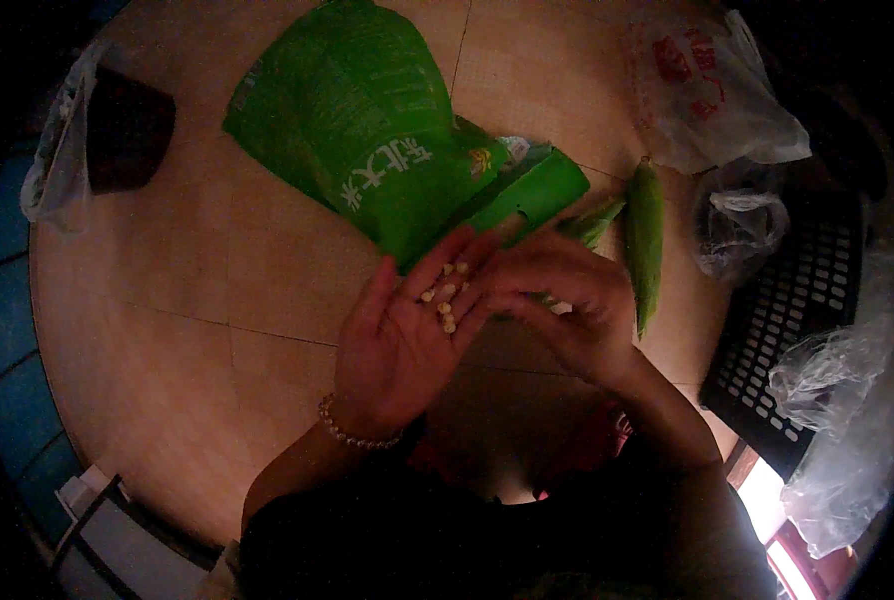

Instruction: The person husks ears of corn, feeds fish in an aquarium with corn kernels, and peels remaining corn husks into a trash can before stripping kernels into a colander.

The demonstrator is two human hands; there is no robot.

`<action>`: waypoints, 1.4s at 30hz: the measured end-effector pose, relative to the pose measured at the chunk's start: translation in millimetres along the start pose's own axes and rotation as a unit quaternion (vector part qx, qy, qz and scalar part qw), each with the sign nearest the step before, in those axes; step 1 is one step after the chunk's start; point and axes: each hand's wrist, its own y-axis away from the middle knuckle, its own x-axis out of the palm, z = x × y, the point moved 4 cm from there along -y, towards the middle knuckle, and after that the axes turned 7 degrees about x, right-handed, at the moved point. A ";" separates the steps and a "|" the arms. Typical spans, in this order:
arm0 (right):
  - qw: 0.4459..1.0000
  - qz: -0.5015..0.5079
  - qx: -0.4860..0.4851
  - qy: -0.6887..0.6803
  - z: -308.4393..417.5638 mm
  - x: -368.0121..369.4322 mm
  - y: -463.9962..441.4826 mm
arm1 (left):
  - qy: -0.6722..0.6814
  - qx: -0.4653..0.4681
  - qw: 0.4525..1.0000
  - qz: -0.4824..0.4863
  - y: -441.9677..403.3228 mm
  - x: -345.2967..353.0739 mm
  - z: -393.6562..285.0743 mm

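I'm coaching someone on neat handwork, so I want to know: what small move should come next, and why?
Probably curl the left hand slightly into a cup: the small pale pieces lie loose on its upturned fingers, not closed in, and might roll off. The right hand is close to those fingers; whether it pinches anything is unclear.

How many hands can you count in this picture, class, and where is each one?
2. The left hand is palm up near the middle, with small pale kernels on it. The right hand is beside its fingers; contact is unclear.
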 end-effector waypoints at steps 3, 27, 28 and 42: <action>0.996 0.042 -0.042 0.070 1.4 7.1 2.7 | -0.009 -0.001 1.000 -0.004 0.6 1.9 -0.2; 0.989 -0.047 0.030 0.138 -0.3 1.2 1.6 | -0.032 0.004 0.999 0.009 1.5 7.7 0.6; 0.986 -0.061 0.036 0.150 -1.1 3.2 3.1 | -0.041 0.007 0.999 0.010 1.4 8.1 0.9; 0.992 0.006 0.126 0.017 -1.4 -0.4 0.4 | -0.001 -0.003 1.000 0.009 3.2 8.5 1.0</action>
